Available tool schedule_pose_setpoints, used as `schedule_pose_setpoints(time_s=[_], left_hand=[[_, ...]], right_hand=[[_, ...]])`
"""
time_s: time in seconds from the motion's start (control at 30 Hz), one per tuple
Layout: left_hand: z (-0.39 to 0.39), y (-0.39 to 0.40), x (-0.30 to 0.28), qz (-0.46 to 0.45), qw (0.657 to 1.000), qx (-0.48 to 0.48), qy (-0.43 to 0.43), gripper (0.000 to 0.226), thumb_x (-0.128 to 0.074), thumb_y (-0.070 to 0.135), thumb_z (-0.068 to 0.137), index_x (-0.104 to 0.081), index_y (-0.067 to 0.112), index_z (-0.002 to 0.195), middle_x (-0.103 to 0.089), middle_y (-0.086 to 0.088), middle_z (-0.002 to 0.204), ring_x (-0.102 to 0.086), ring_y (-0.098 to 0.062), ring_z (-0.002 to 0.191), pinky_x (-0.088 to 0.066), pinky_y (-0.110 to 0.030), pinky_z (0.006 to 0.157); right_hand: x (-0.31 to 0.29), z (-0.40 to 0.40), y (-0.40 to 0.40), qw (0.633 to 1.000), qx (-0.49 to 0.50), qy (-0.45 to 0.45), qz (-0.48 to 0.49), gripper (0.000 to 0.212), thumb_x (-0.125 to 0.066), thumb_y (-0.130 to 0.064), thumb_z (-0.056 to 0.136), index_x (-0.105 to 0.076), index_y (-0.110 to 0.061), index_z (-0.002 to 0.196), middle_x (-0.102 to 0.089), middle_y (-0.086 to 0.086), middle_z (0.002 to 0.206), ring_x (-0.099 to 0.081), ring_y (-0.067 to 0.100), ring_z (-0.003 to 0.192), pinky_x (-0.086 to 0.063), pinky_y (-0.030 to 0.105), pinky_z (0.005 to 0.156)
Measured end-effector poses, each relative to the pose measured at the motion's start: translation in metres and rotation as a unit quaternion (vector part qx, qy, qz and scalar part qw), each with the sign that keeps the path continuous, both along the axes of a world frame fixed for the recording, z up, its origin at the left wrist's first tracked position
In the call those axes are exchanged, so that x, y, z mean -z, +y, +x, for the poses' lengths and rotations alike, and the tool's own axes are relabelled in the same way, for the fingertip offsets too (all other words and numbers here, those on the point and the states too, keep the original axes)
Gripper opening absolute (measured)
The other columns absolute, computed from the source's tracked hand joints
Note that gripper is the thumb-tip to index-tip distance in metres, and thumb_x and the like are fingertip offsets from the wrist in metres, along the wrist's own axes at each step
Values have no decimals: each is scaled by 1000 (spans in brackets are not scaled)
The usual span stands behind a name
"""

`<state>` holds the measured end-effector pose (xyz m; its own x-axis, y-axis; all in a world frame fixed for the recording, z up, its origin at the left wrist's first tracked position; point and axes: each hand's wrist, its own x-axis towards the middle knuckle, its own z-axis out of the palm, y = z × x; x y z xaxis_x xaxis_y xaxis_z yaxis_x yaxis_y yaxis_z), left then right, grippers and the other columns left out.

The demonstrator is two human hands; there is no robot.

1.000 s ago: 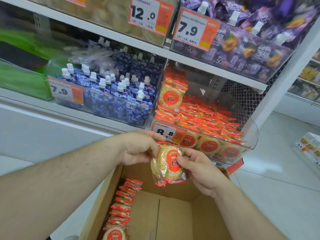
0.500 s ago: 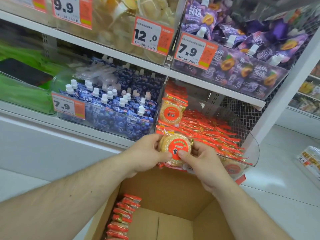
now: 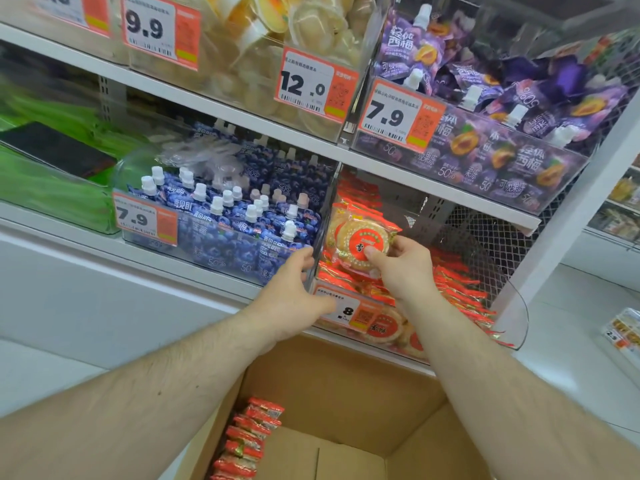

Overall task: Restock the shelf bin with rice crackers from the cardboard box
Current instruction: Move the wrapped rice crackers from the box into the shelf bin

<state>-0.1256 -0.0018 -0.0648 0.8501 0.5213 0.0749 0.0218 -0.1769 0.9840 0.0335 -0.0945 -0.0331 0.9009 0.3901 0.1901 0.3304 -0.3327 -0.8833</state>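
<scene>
The right hand [image 3: 403, 271] pinches a round, pale rice cracker pack with a red centre label and orange wrapper ends [image 3: 362, 245], thumb on the label and fingers behind its right edge. The pack stands upright inside the clear plastic shelf bin [image 3: 516, 320], at the bin's left wall, over the flat-lying orange-wrapped rice cracker packs [image 3: 457, 289] that fill it. The left hand [image 3: 294, 289] rests at the bin's front-left corner, its fingers curled loosely around the wall's edge, holding no pack. On the bin's front face sits a white and orange price tag [image 3: 349, 311] showing an 8. Below, the open brown cardboard box [image 3: 346, 393] holds 1 row of the same packs [image 3: 249, 441] standing along its left wall. Just left of the bin, a second clear bin holds blue spouted pouches with white caps [image 3: 235, 223].
</scene>
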Motion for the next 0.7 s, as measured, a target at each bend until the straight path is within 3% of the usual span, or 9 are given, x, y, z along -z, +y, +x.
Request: schedule_pose_setpoints(time_s=[0.1,0.17,0.27,0.33,0.4,0.5,0.57,0.63,0.7], left_hand=[[1,-3,0,-9,1000,20,-6,81,-71,5,81,-27,24,147,-44,23,125,-42,1,119,-38,-24,99],[1,-3,1,-14,1000,20,-11,82,-71,3,80,-27,24,147,-41,24,118,-41,3,113,-39,-22,95],[3,-1,3,-13,1000,17,-13,82,-72,3,79,-29,25,145,-41,24,115,-43,3,112,-41,-22,94],[3,-2,5,-10,1000,17,-13,73,-71,2,79,-34,32,135,-42,31,107,-48,14,100,-43,-14,86],[4,-3,5,0,1000,15,-14,66,-70,2,79,-36,36,125,-46,33,105,-49,25,87,-44,-10,76],[6,-2,5,5,1000,5,-10,76,-73,4,77,-34,29,138,-46,27,114,-48,10,103,-43,-19,86],[8,-2,7,35,999,-36,11,80,-75,11,74,-32,25,140,-41,14,125,-45,-5,114,-45,-26,92],[6,-4,9,130,986,-106,9,64,-76,16,71,-39,25,123,-35,7,119,-44,-10,108,-44,-28,91],[1,-4,10,225,965,-129,-38,43,-73,14,70,-41,25,98,-37,7,102,-43,-8,88,-40,-22,76]], right_hand=[[6,0,7,998,47,-32,-32,14,-75,-34,83,-71,-23,92,-70,-10,82,-67,8,77,-49,25,61],[7,-3,12,995,49,-55,-69,16,-73,-38,83,-71,-23,84,-70,-9,76,-66,10,76,-49,26,60],[9,-5,21,985,62,-82,-138,29,-71,-45,81,-69,-16,74,-69,-2,68,-66,19,73,-55,41,76],[9,-5,24,977,80,-83,-178,35,-70,-50,79,-62,-18,67,-63,-4,62,-63,21,74,-50,51,88],[8,-6,25,971,84,-79,-208,37,-67,-53,80,-61,-19,67,-62,-4,64,-61,21,76,-46,51,93],[7,-6,23,969,76,-72,-224,36,-65,-55,81,-64,-20,74,-65,-4,72,-61,22,81,-41,50,96],[9,-5,21,972,62,-62,-220,35,-64,-57,79,-63,-23,75,-67,-5,76,-62,23,86,-44,50,94],[9,-5,16,978,46,-45,-200,33,-66,-58,76,-62,-26,79,-68,-8,85,-62,23,94,-45,51,93],[9,-5,8,982,49,-42,-180,38,-68,-57,77,-66,-27,101,-68,-8,107,-57,26,113,-41,52,100]])
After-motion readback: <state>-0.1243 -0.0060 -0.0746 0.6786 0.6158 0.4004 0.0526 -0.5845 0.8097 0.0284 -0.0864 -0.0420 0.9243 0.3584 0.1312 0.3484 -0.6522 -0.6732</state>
